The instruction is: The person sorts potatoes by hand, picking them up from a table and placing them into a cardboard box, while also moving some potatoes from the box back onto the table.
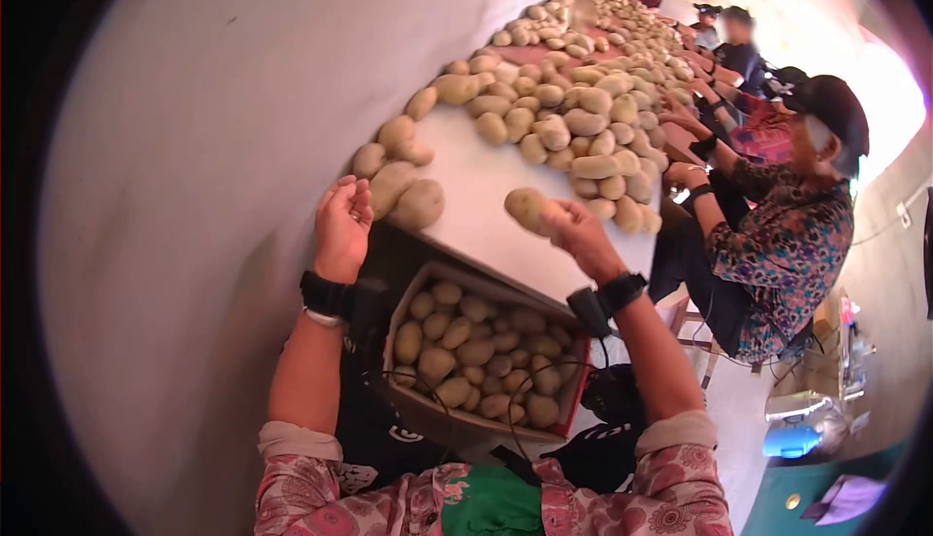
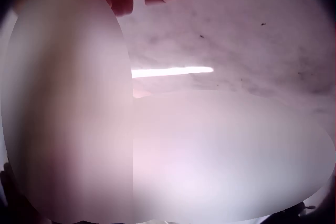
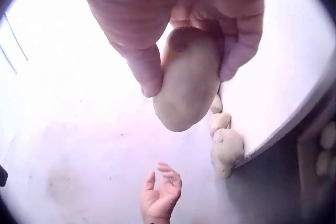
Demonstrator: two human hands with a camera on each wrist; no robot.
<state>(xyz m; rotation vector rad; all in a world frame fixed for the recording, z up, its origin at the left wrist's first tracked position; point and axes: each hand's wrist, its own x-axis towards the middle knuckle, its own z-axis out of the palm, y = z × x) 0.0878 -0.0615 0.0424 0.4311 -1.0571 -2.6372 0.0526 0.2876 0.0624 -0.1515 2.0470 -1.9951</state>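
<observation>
Above the near end of the white tabletop [image 1: 466, 172], my right hand [image 1: 583, 235] pinches a potato [image 1: 526, 209] between thumb and fingers. In the right wrist view that potato [image 3: 189, 79] hangs lengthwise from the grip, with a darker patch near its upper end. My left hand [image 1: 343, 225] is raised beside the table's left corner, fingers loosely bent and nothing in them. Close to its fingertips, several potatoes [image 1: 394, 186] line the table's left edge. The right wrist view also shows the left hand [image 3: 161, 195] with its palm turned up. Large blurred patches cover much of the left wrist view.
A cardboard box [image 1: 398, 327] of potatoes stands below the table's near edge, between my arms. A big heap of potatoes [image 1: 583, 118] covers the table farther back. A pale wall [image 1: 214, 147] runs along the left. Several people sit along the right side, the nearest in a patterned shirt [image 1: 787, 254].
</observation>
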